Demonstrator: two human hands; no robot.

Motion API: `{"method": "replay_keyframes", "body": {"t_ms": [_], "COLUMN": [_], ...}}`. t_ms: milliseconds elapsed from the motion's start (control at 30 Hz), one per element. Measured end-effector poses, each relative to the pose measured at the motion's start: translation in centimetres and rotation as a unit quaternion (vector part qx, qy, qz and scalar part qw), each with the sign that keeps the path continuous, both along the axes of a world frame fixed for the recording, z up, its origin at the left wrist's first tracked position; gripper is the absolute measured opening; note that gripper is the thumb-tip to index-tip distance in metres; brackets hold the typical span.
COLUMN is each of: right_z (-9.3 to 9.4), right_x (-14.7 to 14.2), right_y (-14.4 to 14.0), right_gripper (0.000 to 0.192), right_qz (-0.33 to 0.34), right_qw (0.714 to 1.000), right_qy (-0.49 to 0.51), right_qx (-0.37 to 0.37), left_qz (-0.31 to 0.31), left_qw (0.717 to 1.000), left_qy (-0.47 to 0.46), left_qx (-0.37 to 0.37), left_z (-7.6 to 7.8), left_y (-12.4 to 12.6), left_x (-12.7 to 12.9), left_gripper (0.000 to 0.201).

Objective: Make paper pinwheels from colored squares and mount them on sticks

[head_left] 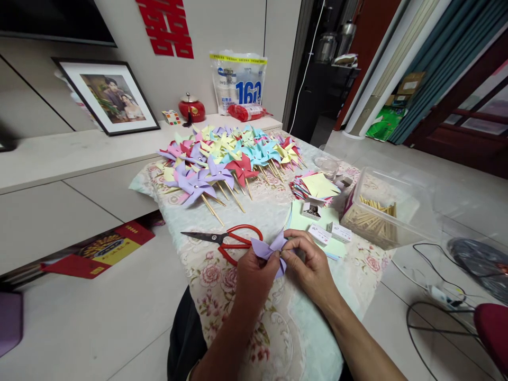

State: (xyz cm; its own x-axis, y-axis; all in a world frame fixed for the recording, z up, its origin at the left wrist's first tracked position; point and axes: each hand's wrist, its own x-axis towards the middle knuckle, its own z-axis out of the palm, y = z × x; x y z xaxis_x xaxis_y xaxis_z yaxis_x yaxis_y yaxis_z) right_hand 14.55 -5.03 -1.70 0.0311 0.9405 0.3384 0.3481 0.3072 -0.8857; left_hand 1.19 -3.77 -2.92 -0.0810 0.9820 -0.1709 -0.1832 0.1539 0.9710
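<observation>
Purple paper is pinched; a plastic box holds sticks.

Framed photo: ahead, left of my left hand
Red jar: beyond that hand, beside a puzzle cube
Bag marked 160: beyond my hands, behind a red packet
Green bag: far off, right of my right hand

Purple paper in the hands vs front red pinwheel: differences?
The purple paper is held by the left hand and right hand; the front red pinwheel rests on the tablecloth, untouched. The front red pinwheel's stick shows; none is visible on the purple paper. Both are folded paper.
</observation>
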Motion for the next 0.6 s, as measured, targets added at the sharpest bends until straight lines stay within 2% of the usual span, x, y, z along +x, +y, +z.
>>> {"method": "replay_keyframes", "body": {"t_ms": [33, 67, 167, 233, 367, 600], "right_z": [-0.16, -0.31, -0.63, -0.66, -0.47, -0.64], "right_x": [0.01, 0.01, 0.00, 0.02, 0.15, 0.22], "right_y": [0.00, 0.01, 0.05, 0.10, 0.22, 0.41], "right_gripper": [0.002, 0.009, 0.042, 0.054, 0.058, 0.051], "right_qz": [0.000, -0.001, 0.007, 0.023, 0.039, 0.030], "right_qw": [1.000, 0.998, 0.980, 0.961, 0.940, 0.932], "right_qy": [0.025, 0.057, 0.175, 0.238, 0.287, 0.307], "right_qx": [-0.009, -0.024, -0.095, -0.139, -0.181, -0.189], "left_qz": [0.001, -0.003, -0.025, -0.037, -0.015, -0.011], "left_qw": [1.000, 1.000, 0.999, 0.998, 0.998, 0.998], "left_qy": [-0.009, -0.018, -0.039, -0.049, -0.053, -0.052], "left_qx": [-0.003, -0.006, -0.017, -0.020, -0.014, -0.016], "left_z": [0.03, 0.07, 0.24, 0.34, 0.45, 0.46], "left_y": [0.00, 0.01, 0.05, 0.02, -0.19, -0.28], "left_x": [0.03, 0.04, 0.02, 0.03, 0.20, 0.39], "left_gripper": [0.012, 0.013, 0.016, 0.018, 0.015, 0.013]}}
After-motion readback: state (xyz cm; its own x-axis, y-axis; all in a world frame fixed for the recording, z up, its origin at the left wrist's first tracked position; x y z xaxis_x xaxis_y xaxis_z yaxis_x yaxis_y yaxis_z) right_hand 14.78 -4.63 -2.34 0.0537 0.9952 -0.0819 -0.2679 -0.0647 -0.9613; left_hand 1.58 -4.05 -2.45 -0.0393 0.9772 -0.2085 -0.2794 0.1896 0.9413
